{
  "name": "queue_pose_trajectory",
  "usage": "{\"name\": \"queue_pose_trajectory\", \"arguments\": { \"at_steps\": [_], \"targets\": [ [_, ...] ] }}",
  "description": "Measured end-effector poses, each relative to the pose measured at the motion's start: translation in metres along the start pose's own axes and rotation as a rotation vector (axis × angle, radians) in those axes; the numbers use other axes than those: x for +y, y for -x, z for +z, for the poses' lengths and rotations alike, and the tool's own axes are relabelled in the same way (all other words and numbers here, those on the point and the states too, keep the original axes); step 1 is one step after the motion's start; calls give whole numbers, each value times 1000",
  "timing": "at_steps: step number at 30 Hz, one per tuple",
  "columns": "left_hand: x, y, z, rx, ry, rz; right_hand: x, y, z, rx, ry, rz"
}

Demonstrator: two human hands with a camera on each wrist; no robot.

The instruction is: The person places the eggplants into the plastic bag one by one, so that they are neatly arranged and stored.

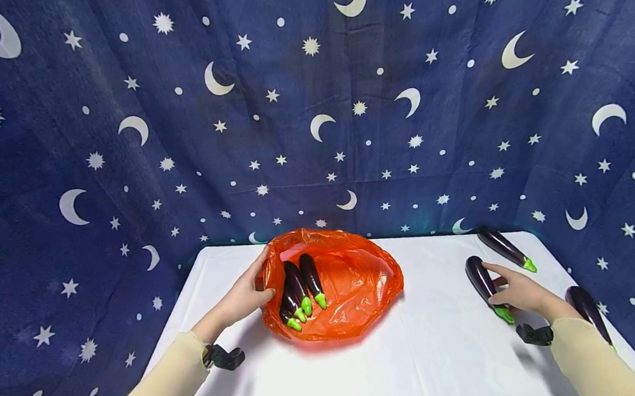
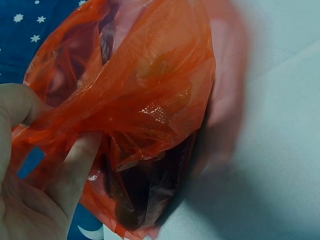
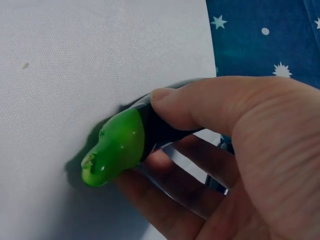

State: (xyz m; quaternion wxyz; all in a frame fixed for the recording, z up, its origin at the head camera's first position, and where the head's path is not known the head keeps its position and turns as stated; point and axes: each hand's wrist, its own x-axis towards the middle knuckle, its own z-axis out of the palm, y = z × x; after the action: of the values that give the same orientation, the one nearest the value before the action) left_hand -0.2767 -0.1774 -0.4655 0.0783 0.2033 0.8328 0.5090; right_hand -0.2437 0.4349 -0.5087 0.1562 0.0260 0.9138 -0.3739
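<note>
An orange plastic bag [image 1: 361, 284] lies with its mouth spread wide on the table. Several dark eggplants [image 1: 311, 276] with green stem ends rest inside its left part. At the bag's left rim, my left hand [image 1: 246, 294] grips the thin film; the left wrist view has the bag [image 2: 170, 65] bunched between thumb and fingers. Over on the right, my right hand [image 1: 522, 292] holds another eggplant [image 1: 480, 279], thumb on one side and fingers on the other. Its green stem end [image 3: 117, 145] points away from the palm in the right wrist view, close over the white cloth.
One loose eggplant [image 1: 501, 246] lies beyond my right hand near the back right corner. Another eggplant [image 1: 586, 310] sits along the right edge, partly behind my forearm. A dark blue curtain [image 1: 296, 213] with moons and stars surrounds the white table [image 1: 366, 386].
</note>
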Motion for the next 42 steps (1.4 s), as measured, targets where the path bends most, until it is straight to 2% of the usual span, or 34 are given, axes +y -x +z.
{"name": "queue_pose_trajectory", "arguments": {
  "at_steps": [3,9,12,16,20,28,32,42],
  "targets": [
    [-1,1,0,12,3,21,-2,-2,0,11,0,0],
    [-3,0,-1,-1,31,11,2,0,-1,28,-38,-19],
    [-3,-1,2,1,25,19,6,5,-2,44,-89,-18],
    [0,-4,6,-3,27,9,4,11,-3,51,-210,-35],
    [1,-5,6,-3,42,-7,-9,12,-1,24,-340,-96],
    [0,-1,5,8,21,-6,-48,8,9,-61,-500,-198],
    [-1,0,5,2,28,-8,-62,7,14,-92,-537,-254],
    [1,-2,3,14,-10,7,-82,3,20,-152,-607,-316]
  ]
}}
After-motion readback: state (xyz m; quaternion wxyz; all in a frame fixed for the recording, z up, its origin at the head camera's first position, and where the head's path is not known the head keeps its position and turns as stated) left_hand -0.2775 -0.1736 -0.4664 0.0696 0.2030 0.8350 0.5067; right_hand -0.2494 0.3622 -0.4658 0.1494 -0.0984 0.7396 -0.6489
